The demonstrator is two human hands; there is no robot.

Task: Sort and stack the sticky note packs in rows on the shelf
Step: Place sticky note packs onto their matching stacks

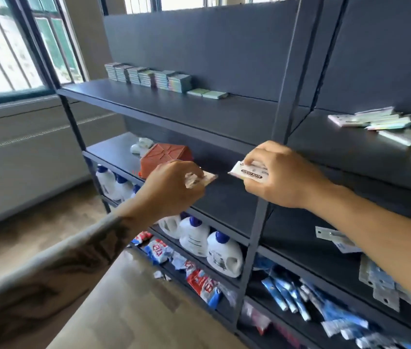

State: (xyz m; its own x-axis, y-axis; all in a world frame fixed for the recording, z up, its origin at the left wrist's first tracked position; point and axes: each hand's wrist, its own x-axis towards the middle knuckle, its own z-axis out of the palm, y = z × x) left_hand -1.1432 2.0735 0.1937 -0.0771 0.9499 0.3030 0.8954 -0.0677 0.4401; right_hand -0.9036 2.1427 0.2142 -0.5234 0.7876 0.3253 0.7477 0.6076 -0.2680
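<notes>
Holding: each of the two hands grips one sticky note pack in front of the dark shelf unit, below its upper shelf.
Right hand: fingers closed around a white pack printed "STICKY NOTE", its pale edge pointing left.
Left hand: pinching a thin pack; it is blurred, perhaps pinkish, so its print cannot be read.
Gap: the two held packs are near each other, not touching.
Stacked row: six or so stacks of packs stand side by side at the back left of the upper shelf, against the rear panel.
Green packs: two lie flat just right of the last stack.
Loose pile: unsorted packs lie overlapping on the neighbouring bay's shelf, far right.
Middle shelf: an orange-brown basket sits upside down behind the left hand.
Lower shelves: white jugs with blue caps, and red, white and blue packets beneath.
Left forearm: covered by a grey patterned sleeve.
</notes>
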